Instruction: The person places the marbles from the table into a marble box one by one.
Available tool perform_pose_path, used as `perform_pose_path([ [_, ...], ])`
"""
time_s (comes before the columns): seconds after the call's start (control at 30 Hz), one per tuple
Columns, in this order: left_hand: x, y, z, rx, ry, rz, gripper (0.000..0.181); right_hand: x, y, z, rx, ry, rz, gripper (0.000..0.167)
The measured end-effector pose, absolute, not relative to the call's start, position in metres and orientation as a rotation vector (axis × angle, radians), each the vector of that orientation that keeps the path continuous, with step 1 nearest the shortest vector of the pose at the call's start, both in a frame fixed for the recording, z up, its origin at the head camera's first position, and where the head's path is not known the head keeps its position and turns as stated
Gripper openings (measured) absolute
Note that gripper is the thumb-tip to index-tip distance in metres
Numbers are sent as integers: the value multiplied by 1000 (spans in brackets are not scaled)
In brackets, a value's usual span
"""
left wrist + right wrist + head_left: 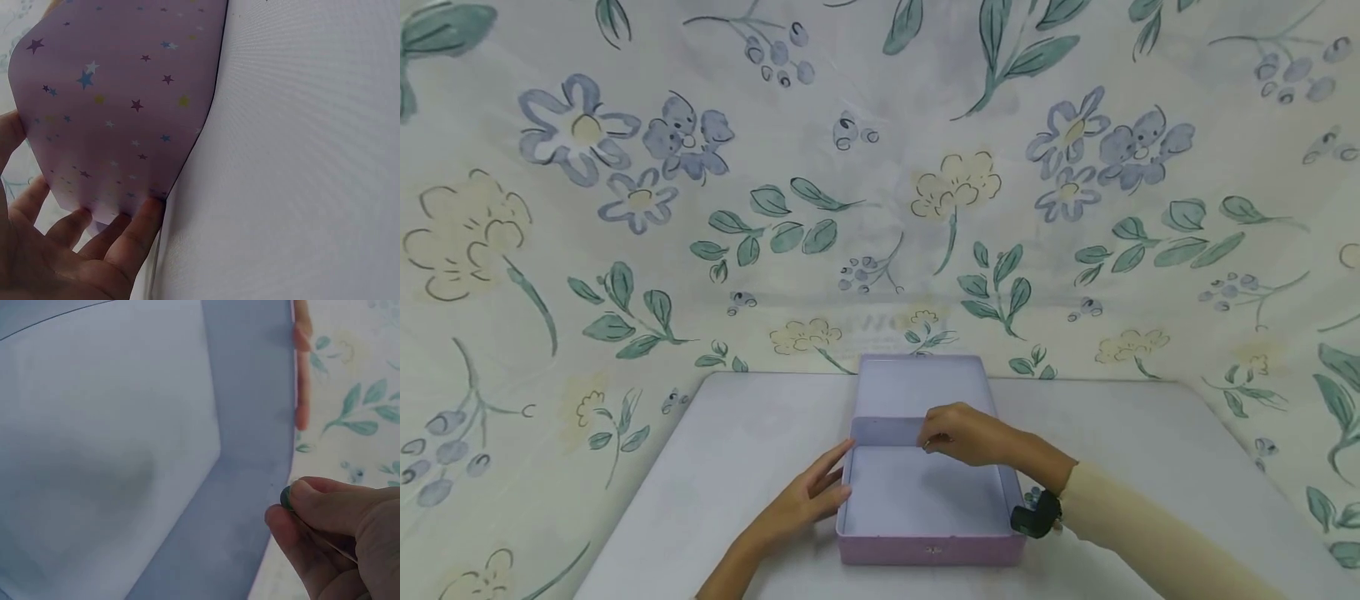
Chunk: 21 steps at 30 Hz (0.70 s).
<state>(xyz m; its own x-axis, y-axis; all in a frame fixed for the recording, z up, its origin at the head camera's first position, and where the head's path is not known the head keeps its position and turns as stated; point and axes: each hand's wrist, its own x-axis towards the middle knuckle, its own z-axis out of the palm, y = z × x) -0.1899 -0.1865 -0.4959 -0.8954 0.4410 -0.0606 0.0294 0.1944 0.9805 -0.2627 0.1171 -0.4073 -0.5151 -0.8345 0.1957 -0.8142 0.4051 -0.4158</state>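
A lilac box [932, 550] with a small front clasp stands on the table, its hinged lid [917, 387] tipped back. In the left wrist view, colored stars dot the box's pink outer side [119, 125]. My left hand [805, 500] rests its spread fingertips [140, 228] against that left side. Over the back part of the box hovers my right hand [966, 433]. In the right wrist view, the thumb and index finger of the right hand [337, 531] pinch a small, dark green, rounded thing [286, 497]; the fingers hide most of it.
The white table [700, 492] extends on both sides of the box. Behind it hangs a floral-patterned cloth backdrop [880, 167]. A dark wrist device [1036, 512] on my right wrist sits close to the box's right rim.
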Motion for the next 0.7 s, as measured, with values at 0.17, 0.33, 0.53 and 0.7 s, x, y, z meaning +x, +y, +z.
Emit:
perform_pose_path([
  [0.17,-190,-187,-495,426,2144,1746,68,-267,101,-415,-1497,2553,-665,13],
  [0.33,-189,-187,-496,415,2105,1761,68,-270,87,-423,-1421,2553,-601,14],
  [0.53,-189,-186,-496,388,2116,1751,67,-274,78,-435,-1406,2553,-577,12],
  [0.7,-189,-187,-496,392,2117,1756,67,-277,76,-448,-1416,2579,-549,11],
])
